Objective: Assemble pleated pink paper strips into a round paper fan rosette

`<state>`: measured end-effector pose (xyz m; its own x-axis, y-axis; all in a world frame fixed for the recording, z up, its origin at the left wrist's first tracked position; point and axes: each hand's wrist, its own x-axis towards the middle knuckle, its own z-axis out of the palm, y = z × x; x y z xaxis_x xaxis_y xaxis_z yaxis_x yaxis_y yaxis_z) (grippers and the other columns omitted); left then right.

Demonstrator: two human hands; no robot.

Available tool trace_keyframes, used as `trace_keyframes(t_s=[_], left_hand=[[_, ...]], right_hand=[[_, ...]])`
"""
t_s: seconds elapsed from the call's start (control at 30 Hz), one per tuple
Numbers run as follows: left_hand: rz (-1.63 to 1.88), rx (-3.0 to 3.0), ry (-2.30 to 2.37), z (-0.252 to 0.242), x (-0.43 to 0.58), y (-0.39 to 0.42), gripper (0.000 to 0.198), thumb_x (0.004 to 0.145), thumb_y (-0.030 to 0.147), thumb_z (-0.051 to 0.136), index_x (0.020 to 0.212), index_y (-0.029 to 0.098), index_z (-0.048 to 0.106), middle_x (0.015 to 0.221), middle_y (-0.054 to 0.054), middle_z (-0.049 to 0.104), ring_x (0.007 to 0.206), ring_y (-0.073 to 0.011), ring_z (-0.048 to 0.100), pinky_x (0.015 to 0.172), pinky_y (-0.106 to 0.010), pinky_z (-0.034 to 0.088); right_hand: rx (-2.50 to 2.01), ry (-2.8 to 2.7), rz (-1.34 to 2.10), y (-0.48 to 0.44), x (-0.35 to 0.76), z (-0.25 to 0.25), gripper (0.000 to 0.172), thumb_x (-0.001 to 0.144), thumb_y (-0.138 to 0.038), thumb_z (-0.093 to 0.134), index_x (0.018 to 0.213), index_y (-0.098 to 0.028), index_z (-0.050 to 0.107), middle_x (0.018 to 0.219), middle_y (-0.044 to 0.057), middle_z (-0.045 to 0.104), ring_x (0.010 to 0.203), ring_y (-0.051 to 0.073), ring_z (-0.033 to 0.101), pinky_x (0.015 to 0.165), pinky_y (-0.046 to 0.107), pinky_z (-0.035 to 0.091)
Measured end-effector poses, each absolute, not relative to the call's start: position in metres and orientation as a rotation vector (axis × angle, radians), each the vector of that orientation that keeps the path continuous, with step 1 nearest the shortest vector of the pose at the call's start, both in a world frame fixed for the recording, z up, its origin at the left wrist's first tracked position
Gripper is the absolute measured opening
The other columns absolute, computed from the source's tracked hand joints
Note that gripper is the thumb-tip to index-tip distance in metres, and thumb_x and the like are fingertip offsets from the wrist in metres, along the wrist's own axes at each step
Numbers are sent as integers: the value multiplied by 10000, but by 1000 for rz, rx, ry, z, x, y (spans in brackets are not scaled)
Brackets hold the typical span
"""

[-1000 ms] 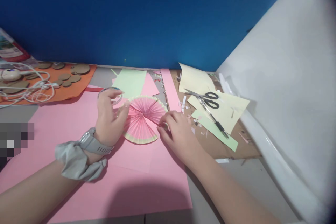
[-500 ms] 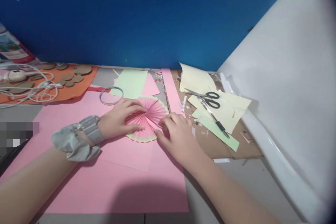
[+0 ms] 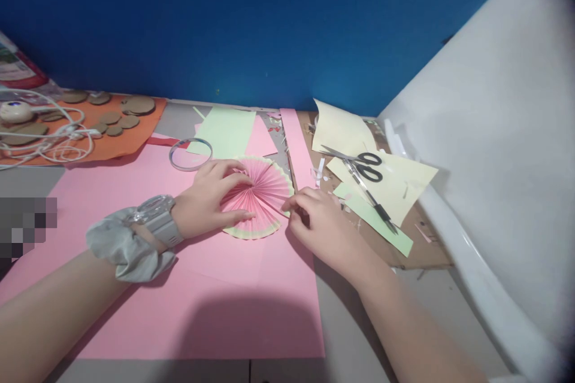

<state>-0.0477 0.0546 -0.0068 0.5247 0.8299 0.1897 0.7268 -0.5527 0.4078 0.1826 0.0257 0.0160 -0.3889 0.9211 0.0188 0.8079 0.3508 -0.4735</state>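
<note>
A round pleated paper fan (image 3: 269,182), pink with a pale yellow-green rim, lies flat on a large pink sheet (image 3: 202,323). My left hand (image 3: 215,194) rests over its left side, thumb and fingers spread across the pleats. A watch and a grey scrunchie (image 3: 130,245) are on that wrist. At the fan's right edge, my right hand (image 3: 314,215) pinches the rim between thumb and fingers. A narrow gap between pleats runs from the centre toward this pinch. Behind my left hand lies a roll of tape (image 3: 190,154).
Scissors (image 3: 368,166) and a black-capped pen (image 3: 372,200) lie on cream paper (image 3: 404,185) at right, over brown cardboard (image 3: 426,251). Cardboard discs and white cable (image 3: 67,131) cover orange paper (image 3: 135,137) at left. A blue panel (image 3: 269,24) stands behind.
My right hand has shifted slightly right along the fan's edge, and its fingers have drawn together on the rim. My left hand stays spread on the fan. The view has moved slightly.
</note>
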Motion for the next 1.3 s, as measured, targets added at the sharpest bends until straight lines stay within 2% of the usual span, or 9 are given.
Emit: trace_keyframes(t_s=[0.23, 0.33, 0.53, 0.73, 1.3], left_hand=[[546, 2534, 1262, -6, -46, 55, 511, 733, 544, 567, 1121, 212, 545, 1182, -82, 487, 1116, -251, 408, 993, -418, 272], [542, 2542, 1262, -6, -46, 55, 505, 737, 546, 559, 1125, 223, 540, 1185, -79, 489, 1120, -256, 404, 990, -420, 277], [541, 2533, 1259, -6, -46, 55, 513, 732, 546, 560, 1133, 227, 530, 1193, -85, 491, 1129, -266, 403, 990, -429, 278], [550, 2516, 1229, -7, -46, 56, 514, 732, 537, 563, 1137, 225, 523, 1191, -88, 490, 1136, -268, 403, 991, -433, 289], [551, 2535, 1251, -7, -46, 56, 524, 716, 562, 566, 1115, 225, 527, 1191, -84, 506, 1127, -263, 421, 989, -420, 270]], right_hand=[[-1555, -2429, 438, 26, 182, 16, 106, 786, -134, 473, 771, -199, 555, 834, 32, 572, 818, 183, 523, 756, 342, 372], [-1536, -2424, 435, 27, 181, 15, 123, 811, -133, 466, 745, -190, 552, 819, 42, 575, 802, 186, 525, 729, 329, 381], [-1493, -2377, 685, 25, 183, 21, 166, 870, -170, 445, 776, -209, 576, 833, 15, 598, 809, 164, 541, 719, 308, 395], [-1483, -2306, 773, 24, 182, 20, 195, 881, -168, 435, 786, -219, 598, 853, 7, 615, 820, 148, 561, 723, 288, 414], [-1473, -2320, 768, 21, 186, 22, 260, 874, -132, 406, 871, -252, 637, 912, 7, 645, 880, 157, 580, 729, 290, 441]])
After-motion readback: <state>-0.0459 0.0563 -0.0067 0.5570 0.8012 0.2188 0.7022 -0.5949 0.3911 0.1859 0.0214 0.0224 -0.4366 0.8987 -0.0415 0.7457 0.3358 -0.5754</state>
